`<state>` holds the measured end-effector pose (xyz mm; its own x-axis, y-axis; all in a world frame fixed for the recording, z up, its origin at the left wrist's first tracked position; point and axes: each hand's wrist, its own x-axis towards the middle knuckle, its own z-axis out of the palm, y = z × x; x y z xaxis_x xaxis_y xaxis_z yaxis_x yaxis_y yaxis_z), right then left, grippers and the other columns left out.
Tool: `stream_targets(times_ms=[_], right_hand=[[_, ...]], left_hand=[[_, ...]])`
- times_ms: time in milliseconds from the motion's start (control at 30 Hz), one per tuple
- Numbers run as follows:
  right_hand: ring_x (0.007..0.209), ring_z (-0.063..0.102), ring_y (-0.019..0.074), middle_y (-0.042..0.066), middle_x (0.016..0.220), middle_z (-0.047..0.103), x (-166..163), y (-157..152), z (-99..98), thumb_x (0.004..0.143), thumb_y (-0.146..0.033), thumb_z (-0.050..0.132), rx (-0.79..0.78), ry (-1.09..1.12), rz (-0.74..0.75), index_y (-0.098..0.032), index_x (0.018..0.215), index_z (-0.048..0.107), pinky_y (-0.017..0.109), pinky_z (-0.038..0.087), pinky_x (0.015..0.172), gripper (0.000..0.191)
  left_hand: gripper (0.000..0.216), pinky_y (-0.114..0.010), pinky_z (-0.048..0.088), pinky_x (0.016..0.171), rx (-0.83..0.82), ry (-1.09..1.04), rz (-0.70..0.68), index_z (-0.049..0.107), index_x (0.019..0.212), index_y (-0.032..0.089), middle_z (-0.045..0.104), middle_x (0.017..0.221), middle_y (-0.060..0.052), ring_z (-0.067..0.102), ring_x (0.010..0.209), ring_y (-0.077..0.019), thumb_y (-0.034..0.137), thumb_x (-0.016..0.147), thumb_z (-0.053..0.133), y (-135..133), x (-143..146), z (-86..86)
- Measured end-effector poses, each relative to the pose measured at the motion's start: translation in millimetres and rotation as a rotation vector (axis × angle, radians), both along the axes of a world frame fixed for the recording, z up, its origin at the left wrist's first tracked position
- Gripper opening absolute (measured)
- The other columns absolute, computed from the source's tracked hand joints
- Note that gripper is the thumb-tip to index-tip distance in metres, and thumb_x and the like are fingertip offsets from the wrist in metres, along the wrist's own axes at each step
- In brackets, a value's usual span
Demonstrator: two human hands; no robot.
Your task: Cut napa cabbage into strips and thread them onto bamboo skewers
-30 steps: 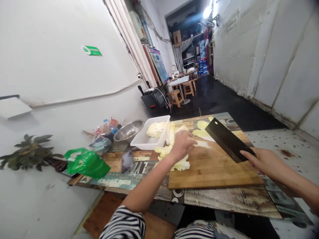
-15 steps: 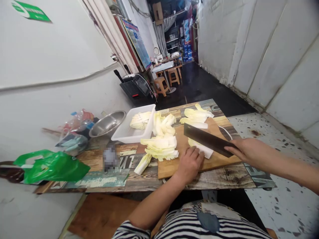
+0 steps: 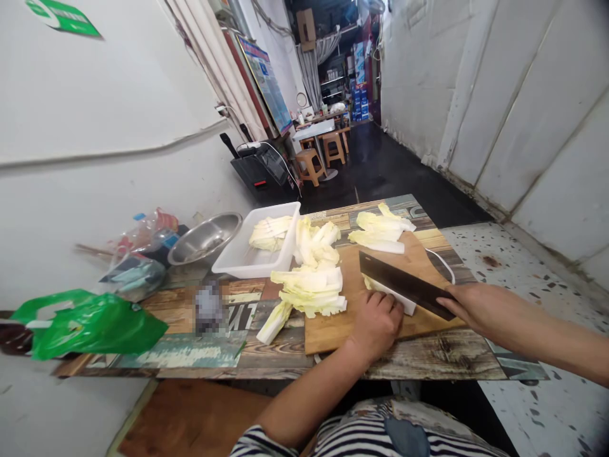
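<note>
Near the desk's [image 3: 442, 360] front edge, the left hand [image 3: 379, 322] clasps cabbage [image 3: 407, 303], apparently steadying it. The right hand [image 3: 469, 304] grips a cleaver [image 3: 397, 277].

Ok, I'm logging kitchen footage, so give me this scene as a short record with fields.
Left hand: fingers curled over a cabbage piece
Right hand: gripping a cleaver
Contact: whether the cleaver touches the cabbage piece cannot be told
Surface: wooden cutting board on a table
Loose leaves: on and beside the cutting board
White tub: holds cabbage leaves
Left of tub: steel bowl, green bag
</note>
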<state>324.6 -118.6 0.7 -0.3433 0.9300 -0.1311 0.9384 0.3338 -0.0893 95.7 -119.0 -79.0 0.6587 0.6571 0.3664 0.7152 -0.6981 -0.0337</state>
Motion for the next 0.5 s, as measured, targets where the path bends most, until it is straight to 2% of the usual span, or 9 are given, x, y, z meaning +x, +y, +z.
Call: stream_targets(times_ms=[133,333,500], right_hand=[[0.054,0.064,0.0234,0.009,0.062,0.068,-2,1,0.9,0.099,-0.036,0.039,0.034,0.04,0.04,-0.02,0.072,0.061,0.032,0.032,0.051,0.038],[0.052,0.061,0.021,0.006,0.059,0.066,8,1,-8.2,0.101,-0.039,0.036,0.127,0.06,0.103,-0.022,0.071,0.061,0.031,0.032,0.051,0.042],[0.052,0.061,0.021,0.007,0.06,0.067,11,3,-10.4,0.101,-0.039,0.039,0.134,0.051,0.112,-0.022,0.069,0.061,0.031,0.033,0.052,0.043]], left_hand=[[0.02,-0.038,0.048,0.083,-0.016,0.009,0.002,0.067,0.103,0.016,0.068,0.099,-0.008,0.059,0.091,-0.0212,0.023,0.1,0.048,-1,0,3.0],[0.023,-0.038,0.047,0.082,-0.023,0.012,0.009,0.068,0.102,0.017,0.069,0.101,-0.008,0.059,0.092,-0.0212,0.023,0.101,0.045,-2,0,5.2],[0.022,-0.038,0.047,0.083,-0.027,0.006,-0.002,0.067,0.103,0.016,0.069,0.102,-0.008,0.059,0.092,-0.0221,0.022,0.1,0.046,-1,-1,4.3]])
